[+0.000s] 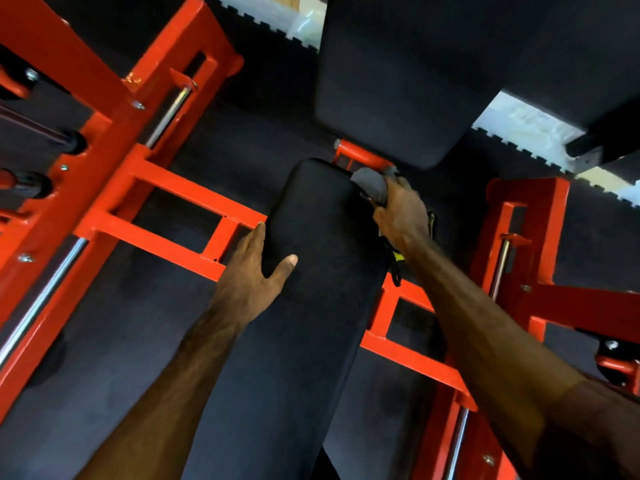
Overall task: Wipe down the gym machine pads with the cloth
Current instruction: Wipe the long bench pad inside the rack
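Dark gym floor (145,327), red machine frame (180,192), long black pad (311,289) running down the middle.
Right hand (403,213) grips a bunched grey cloth (370,183) against the pad's far right corner, fingers curled round it. Left hand (252,271) braces the pad's left edge, fingers straight along the side, thumb spread on top. Second black pad (398,81) sits just beyond.
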Action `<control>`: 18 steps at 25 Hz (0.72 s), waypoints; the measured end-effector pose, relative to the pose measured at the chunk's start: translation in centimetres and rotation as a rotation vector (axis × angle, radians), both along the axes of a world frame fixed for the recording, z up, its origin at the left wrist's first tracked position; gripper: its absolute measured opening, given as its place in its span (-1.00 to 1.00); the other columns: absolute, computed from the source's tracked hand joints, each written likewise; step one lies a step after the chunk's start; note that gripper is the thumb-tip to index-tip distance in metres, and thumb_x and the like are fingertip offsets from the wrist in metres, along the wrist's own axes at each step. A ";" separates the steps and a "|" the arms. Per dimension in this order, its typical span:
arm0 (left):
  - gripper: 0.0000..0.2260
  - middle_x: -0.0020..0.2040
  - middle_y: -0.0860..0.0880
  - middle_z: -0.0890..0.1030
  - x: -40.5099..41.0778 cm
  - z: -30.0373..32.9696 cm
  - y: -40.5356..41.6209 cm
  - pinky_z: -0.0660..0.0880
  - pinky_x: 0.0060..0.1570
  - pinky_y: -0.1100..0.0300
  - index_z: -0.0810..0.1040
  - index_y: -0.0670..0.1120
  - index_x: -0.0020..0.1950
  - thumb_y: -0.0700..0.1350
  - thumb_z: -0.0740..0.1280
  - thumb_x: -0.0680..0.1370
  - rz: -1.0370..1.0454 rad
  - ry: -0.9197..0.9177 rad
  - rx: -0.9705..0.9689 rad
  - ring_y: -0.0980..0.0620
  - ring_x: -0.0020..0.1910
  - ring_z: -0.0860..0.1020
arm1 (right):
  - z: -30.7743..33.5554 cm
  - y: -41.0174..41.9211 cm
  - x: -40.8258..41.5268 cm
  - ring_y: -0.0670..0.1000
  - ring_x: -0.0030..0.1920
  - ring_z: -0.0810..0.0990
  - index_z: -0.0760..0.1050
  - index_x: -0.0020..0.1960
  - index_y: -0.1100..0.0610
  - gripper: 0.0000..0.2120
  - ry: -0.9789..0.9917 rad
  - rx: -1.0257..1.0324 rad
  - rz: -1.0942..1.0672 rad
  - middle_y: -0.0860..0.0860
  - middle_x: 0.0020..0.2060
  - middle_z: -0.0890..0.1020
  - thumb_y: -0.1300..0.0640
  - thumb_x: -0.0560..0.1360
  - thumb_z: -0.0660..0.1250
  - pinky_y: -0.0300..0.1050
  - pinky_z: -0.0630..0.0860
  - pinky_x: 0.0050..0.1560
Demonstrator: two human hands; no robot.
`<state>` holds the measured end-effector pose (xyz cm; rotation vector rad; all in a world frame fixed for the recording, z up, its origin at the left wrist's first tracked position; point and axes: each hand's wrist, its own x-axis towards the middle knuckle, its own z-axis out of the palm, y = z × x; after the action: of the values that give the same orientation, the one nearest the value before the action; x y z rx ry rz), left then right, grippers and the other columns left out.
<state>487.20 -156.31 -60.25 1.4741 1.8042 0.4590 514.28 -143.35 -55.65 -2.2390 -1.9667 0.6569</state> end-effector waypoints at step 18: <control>-0.41 0.65 0.09 0.31 -4.5 1.7 -13.9 0.15 0.55 0.28 0.21 0.07 0.71 0.25 0.16 0.71 0.142 -0.011 -0.076 0.12 0.61 0.28 | 1.1 -0.7 -15.5 0.17 0.51 0.40 0.40 0.57 0.01 -0.38 -0.223 -0.021 0.835 0.07 0.41 0.55 0.15 0.52 0.41 0.22 0.13 0.62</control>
<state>482.68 -170.20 -58.52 1.2955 1.9039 0.4628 498.75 -144.04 -54.56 -1.4637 -3.0183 0.4812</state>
